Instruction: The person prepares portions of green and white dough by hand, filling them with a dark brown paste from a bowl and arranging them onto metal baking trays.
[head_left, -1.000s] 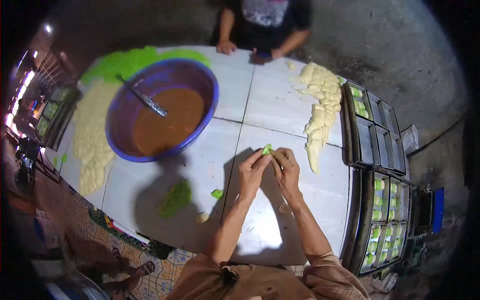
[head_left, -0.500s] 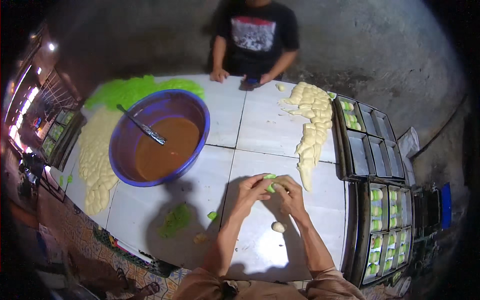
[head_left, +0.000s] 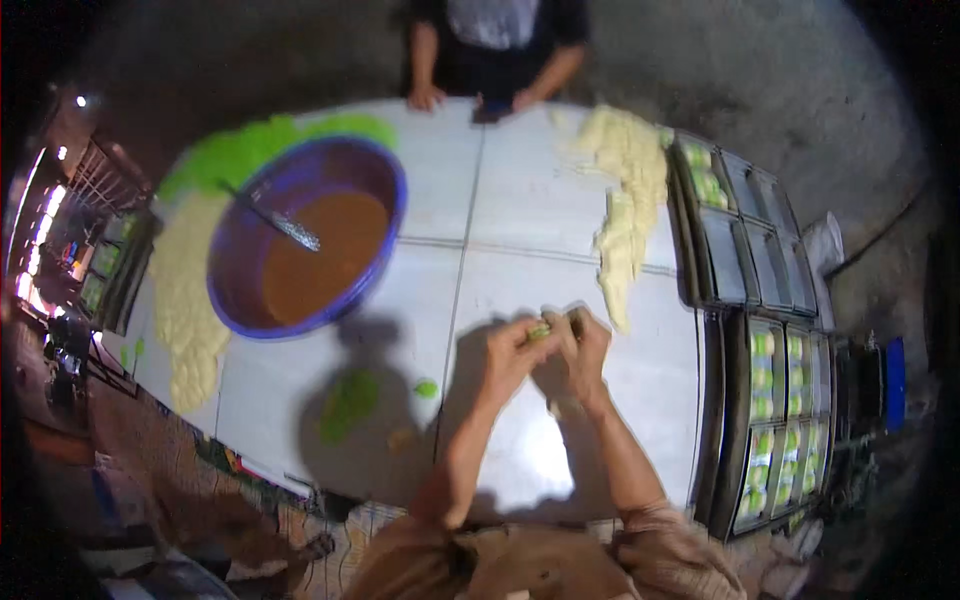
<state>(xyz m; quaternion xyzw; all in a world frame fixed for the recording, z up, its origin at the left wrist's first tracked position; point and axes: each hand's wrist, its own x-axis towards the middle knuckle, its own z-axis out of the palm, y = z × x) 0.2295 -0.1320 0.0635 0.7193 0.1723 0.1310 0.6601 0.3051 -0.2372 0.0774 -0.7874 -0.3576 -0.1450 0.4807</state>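
Over the near middle of the table, both of my hands meet around a small piece of green dough. My left hand is closed with the piece pinched at its fingertips. Against its other side, the closed fingers of my right hand press; motion blurs them and covers part of the dough. A small pale dough ball lies on the table beside my right wrist, partly hidden. Left of my forearms are a small green dough scrap and a larger green dough patch.
A purple basin of brown filling with a metal spoon stands left. Pale dough pieces lie ahead right, others far left, near green dough. Metal trays line the right edge. Across the table stands a person.
The view has tipped, so the table sits higher in the picture. My hands remain together, and less of the green dough shows between them. My right wrist now partly covers the pale ball.
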